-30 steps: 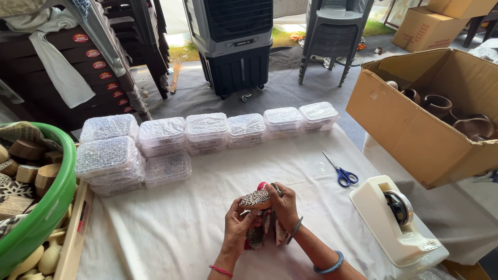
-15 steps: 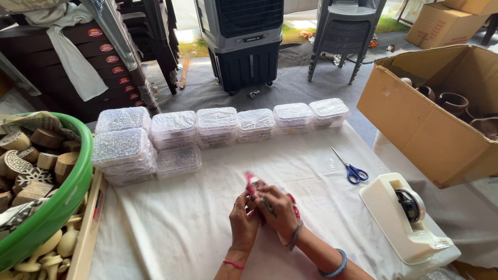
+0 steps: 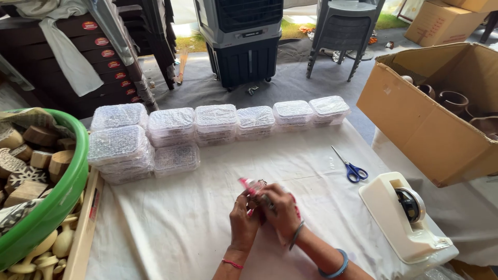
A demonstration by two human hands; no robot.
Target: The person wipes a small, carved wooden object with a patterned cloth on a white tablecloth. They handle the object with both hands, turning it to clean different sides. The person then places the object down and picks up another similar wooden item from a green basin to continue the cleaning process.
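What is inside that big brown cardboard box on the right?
The open brown cardboard box holds several round brown clay pots near its far side. Its front wall hides whatever lies lower down.

Both forearms are bare, with no sleeves in view. The left hand [image 3: 244, 220] has a thin red thread tied round the wrist and a slim ring on one finger. The right hand [image 3: 280, 210] has a thin dark bangle at the wrist, and a thicker blue bangle sits further up that forearm. The fingernails are short and plain, as far as can be seen.
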